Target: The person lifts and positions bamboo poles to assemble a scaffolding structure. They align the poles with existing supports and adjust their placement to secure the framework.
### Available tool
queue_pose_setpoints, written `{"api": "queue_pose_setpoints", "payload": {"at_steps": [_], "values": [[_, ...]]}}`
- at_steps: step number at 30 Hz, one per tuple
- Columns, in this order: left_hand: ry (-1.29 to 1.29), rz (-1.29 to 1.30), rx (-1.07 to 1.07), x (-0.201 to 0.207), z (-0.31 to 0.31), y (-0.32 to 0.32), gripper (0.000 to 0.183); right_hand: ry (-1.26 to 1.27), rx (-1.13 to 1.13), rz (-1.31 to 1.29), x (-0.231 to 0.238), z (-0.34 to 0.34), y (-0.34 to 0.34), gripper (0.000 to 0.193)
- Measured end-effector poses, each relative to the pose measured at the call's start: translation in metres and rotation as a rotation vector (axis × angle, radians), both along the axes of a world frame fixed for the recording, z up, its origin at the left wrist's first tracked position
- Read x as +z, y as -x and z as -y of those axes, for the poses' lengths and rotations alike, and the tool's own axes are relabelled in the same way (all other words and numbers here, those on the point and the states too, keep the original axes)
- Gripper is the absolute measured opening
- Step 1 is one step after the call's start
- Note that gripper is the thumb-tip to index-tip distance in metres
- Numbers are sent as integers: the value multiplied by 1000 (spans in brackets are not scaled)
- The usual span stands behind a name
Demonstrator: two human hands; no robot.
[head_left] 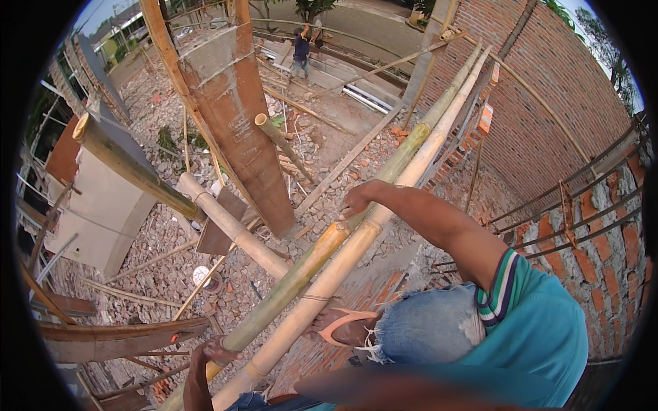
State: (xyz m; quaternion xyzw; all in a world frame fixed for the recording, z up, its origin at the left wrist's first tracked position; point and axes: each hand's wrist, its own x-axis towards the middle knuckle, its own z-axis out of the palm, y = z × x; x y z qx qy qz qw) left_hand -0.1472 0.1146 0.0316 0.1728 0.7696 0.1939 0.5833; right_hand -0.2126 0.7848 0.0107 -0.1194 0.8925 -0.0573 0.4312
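Observation:
Two long bamboo poles run side by side from the lower left to the upper right: a greenish one (286, 294) and a paler one (330, 277). Thin wire or cord circles the paler pole near my foot. My right hand (361, 197) is closed over the greenish pole at mid-length, close to a yellowish joint, its fingers curling over the far side. Lower down, my left hand (215, 351) grips the same pole, with part of its fingers hidden around it. A pale crosswise bamboo pole (236, 233) meets the greenish pole from the left.
My foot in an orange sandal (349, 320) stands on a narrow brick wall top (312, 363). Rubble (164, 236) covers the ground below. A tall formwork board column (240, 123) rises ahead. Bent rebar (582, 240) and brickwork stand right. Another person (301, 51) is far off.

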Motion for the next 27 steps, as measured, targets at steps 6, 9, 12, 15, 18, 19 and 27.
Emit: {"api": "queue_pose_setpoints", "payload": {"at_steps": [6,9,12,15,18,19,27], "values": [[-14,18,33,-12,7,0,79,23,57,-38,23,6,-9,78],[-17,10,25,-33,20,2,77,-23,73,-34,27,10,-9,79],[-2,-17,15,-40,24,3,74,4,78,-44,27,9,-9,77],[-34,49,28,-24,15,2,80,35,103,-33,25,7,-8,73],[51,24,82,0,0,-2,78,70,122,-16,26,7,-7,71],[89,-30,88,6,-4,-3,77,81,104,3,28,7,-7,71],[123,-23,-67,-1,-2,0,76,42,123,-4,42,11,-9,81]]}}
